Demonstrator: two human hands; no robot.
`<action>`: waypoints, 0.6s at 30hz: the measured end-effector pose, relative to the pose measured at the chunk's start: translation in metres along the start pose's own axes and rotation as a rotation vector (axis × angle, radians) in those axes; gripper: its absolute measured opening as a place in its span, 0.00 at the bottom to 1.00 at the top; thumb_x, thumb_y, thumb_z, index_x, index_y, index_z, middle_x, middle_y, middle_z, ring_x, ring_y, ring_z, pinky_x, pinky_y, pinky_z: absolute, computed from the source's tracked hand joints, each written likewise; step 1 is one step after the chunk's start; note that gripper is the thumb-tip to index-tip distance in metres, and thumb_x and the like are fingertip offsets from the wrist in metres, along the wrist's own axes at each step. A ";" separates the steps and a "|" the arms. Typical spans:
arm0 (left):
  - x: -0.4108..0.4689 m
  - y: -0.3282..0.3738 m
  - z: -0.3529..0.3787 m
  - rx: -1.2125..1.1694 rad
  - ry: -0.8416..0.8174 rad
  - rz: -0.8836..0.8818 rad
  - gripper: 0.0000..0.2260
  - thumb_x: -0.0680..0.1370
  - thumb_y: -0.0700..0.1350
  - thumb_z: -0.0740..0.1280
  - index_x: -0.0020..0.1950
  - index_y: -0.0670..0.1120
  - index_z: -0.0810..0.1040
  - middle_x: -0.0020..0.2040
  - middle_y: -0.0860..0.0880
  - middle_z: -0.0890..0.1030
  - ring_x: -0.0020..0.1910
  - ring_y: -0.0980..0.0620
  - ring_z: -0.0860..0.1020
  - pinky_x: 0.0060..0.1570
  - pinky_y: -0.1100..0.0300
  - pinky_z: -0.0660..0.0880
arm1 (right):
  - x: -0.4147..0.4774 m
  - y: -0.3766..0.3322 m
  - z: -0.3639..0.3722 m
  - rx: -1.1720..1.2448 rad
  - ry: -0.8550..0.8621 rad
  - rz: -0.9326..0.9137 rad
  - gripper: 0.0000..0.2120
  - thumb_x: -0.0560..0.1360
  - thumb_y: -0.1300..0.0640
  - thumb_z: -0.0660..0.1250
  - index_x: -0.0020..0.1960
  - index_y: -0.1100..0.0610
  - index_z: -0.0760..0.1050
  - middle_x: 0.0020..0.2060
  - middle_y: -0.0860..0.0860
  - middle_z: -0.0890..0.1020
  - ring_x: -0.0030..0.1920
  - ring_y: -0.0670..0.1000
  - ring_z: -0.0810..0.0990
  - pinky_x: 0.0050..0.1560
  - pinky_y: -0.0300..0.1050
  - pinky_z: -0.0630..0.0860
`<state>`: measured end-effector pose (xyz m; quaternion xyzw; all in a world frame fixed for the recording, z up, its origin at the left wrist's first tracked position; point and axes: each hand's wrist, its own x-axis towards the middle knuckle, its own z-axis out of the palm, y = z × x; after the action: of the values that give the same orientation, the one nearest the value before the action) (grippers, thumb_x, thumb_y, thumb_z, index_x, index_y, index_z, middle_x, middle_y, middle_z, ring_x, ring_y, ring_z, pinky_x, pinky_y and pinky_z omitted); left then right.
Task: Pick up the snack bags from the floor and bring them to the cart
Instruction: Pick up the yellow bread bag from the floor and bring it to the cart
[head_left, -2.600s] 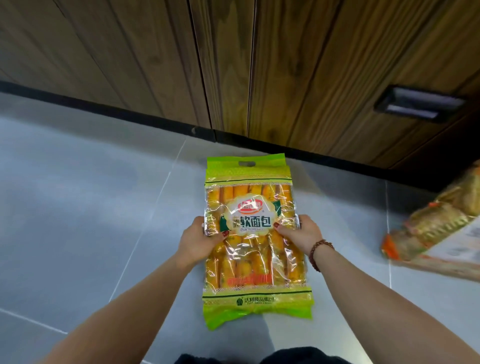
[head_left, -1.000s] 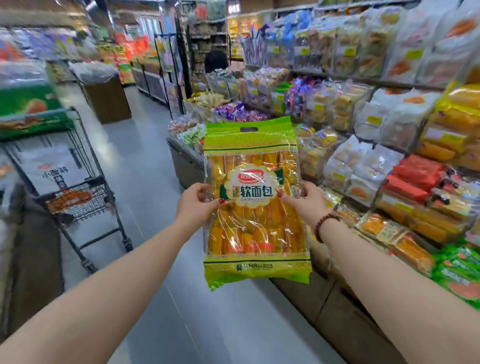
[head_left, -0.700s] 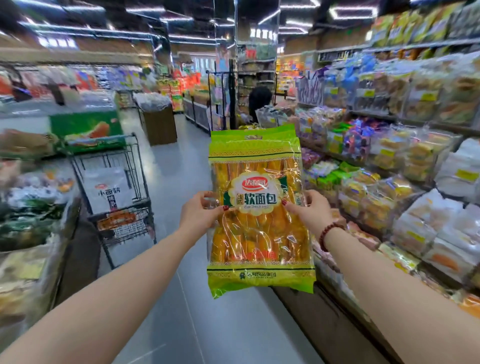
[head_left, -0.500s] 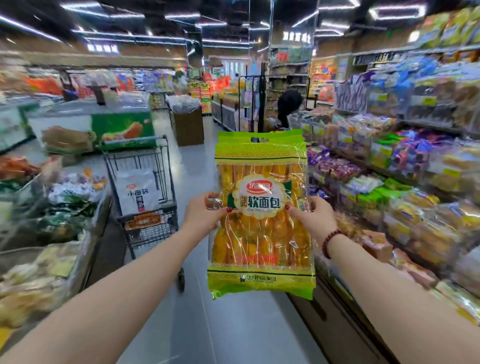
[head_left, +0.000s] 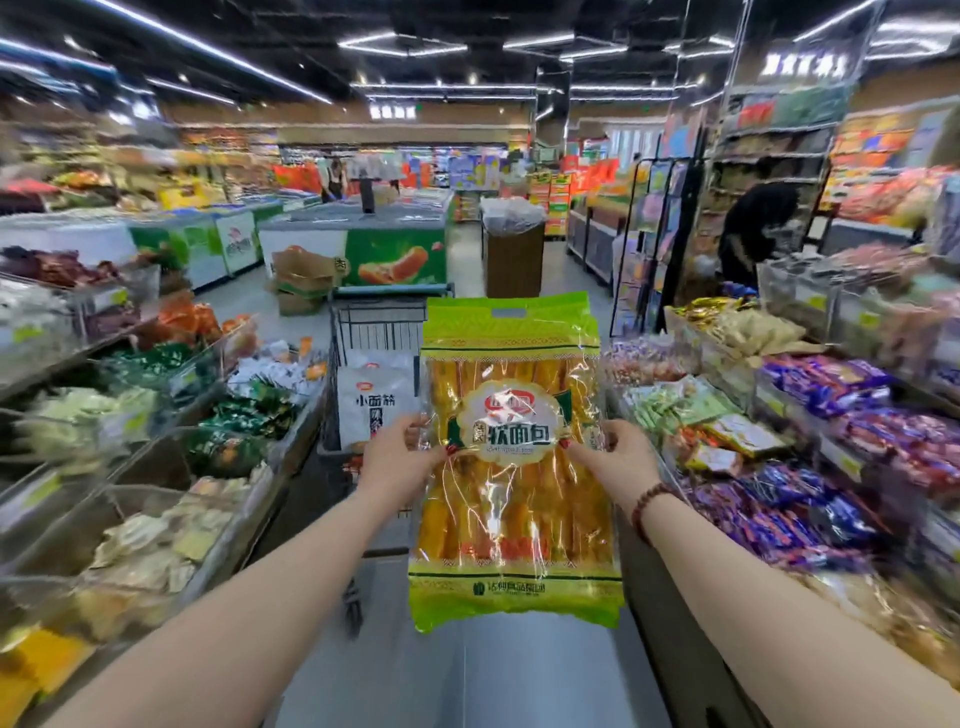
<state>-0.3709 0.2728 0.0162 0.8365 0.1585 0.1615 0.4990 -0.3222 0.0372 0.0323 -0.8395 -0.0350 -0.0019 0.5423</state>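
The snack bag (head_left: 514, 457), a green-edged clear pack of yellow bread sticks, hangs upright in the air at the middle of the aisle, well off the floor (head_left: 467, 675). A couple of seconds ago it lay flat on the tiles against a wooden plinth; now it is lifted and faces the person carrying it. The left hand (head_left: 400, 457) pinches its left edge and the right hand (head_left: 613, 457), a bead bracelet (head_left: 652, 506) at the wrist, pinches its right edge, thumbs on the front at the label's height.

What has shifted most is the heading. A second ago the cart (head_left: 382, 325) stood off to the left; now it stands straight ahead, partly hidden behind the bag, with a white bag (head_left: 374, 405) already leaning inside its basket. I judge the pick-up of this bag done and the carry nearly over: what remains is to close the gap and lower it over the rim.

Open bins of packets (head_left: 156, 441) line the left side, shelves of wrapped sweets (head_left: 831, 415) the right. Farther off, a person in dark clothes (head_left: 753, 234) bends over a display.
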 end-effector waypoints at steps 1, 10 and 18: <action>0.012 -0.002 -0.001 0.006 0.025 -0.013 0.23 0.73 0.43 0.74 0.67 0.46 0.73 0.59 0.45 0.79 0.51 0.44 0.80 0.53 0.48 0.79 | 0.015 -0.001 0.006 0.011 -0.021 0.002 0.27 0.74 0.56 0.71 0.69 0.62 0.66 0.64 0.57 0.74 0.51 0.49 0.72 0.53 0.45 0.70; 0.123 -0.049 -0.025 0.064 0.150 -0.069 0.25 0.72 0.47 0.75 0.67 0.45 0.74 0.59 0.47 0.80 0.55 0.48 0.79 0.55 0.51 0.77 | 0.140 -0.015 0.096 0.064 -0.179 -0.015 0.29 0.73 0.54 0.72 0.69 0.61 0.66 0.52 0.49 0.77 0.54 0.52 0.75 0.56 0.47 0.74; 0.257 -0.102 -0.068 0.045 0.181 -0.123 0.27 0.73 0.46 0.74 0.70 0.44 0.70 0.62 0.45 0.77 0.47 0.50 0.79 0.50 0.49 0.80 | 0.257 -0.044 0.209 0.000 -0.208 -0.011 0.33 0.71 0.49 0.73 0.70 0.60 0.66 0.60 0.54 0.75 0.59 0.56 0.76 0.61 0.55 0.75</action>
<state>-0.1797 0.4819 -0.0147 0.8183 0.2575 0.2019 0.4726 -0.0754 0.2599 -0.0027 -0.8350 -0.0957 0.0825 0.5355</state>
